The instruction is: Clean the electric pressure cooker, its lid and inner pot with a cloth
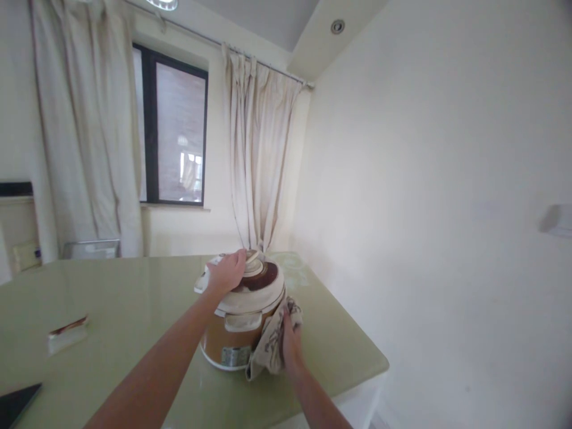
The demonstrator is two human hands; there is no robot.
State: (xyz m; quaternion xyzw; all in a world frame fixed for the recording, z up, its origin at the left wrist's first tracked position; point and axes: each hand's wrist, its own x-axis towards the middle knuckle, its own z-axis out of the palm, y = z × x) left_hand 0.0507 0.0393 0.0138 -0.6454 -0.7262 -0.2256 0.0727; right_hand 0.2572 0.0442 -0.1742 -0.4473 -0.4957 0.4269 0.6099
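Note:
An electric cooker (226,333) with a gold-brown body and a white-rimmed lid (263,295) stands upright on the table. On top of the lid, my left hand (227,273) is closed at the left side of the round top handle (254,265); its fingertips are partly hidden. My right hand (291,342) grips a pale patterned cloth (268,348), pressing it against the right side of the cooker's body. The cloth's lower end hangs down to the tabletop. A white side handle and a label face me.
The cooker is near the right edge of the pale green table (147,292). A small item with a red-brown edge (68,330) lies to the left, and a dark flat object (18,405) at the lower left. Behind are curtains (259,143) and a window (179,131); a wall is right.

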